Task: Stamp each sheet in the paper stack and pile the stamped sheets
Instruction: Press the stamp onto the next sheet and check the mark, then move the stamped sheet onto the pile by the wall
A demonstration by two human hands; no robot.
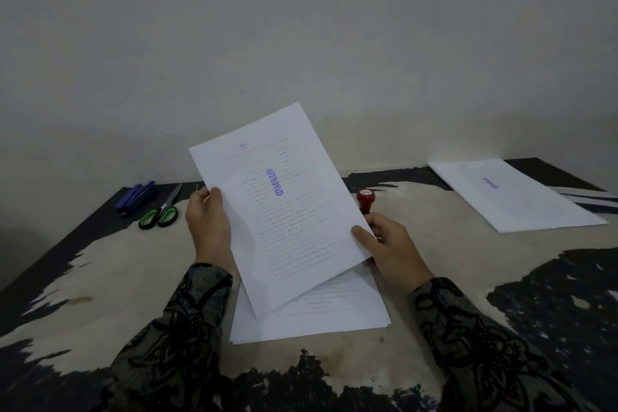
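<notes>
You have one white printed sheet with a blue stamp mark point(284, 211) lifted off the desk and tilted, its top corner raised toward the pale wall point(301, 27) and its lower corner hanging over the stack. Your left hand point(209, 224) grips the sheet's left edge, thumb on the front face and fingers curled behind. Your right hand point(388, 247) pinches the right edge near the lower corner, thumb on top of the paper.

Under the sheet, the white stack of printed paper point(317, 318) lies flat on the worn desk with peeling black surface point(117, 271), between your two patterned dark sleeves point(174, 338). The stack's near edge sits well back from the desk's front edge, and its layered right corner shows slightly fanned.

The round red-topped stamp point(365, 199) stands upright on the desk just behind your right hand, partly hidden by the lifted sheet's right edge.

Far right, the pile of stamped white sheets point(515, 194) lies flat and angled, its top corner near the wall and its right corner close to the desk's right side. A broad stretch of bare desk lies between that pile and your right hand.

Far left, the green-handled scissors point(162, 211) lie with blades pointing to the wall, and the blue stapler point(135, 197) lies just beside them near the desk's back left corner. Both are well apart from the stack, with bare desk between them and your left hand.
</notes>
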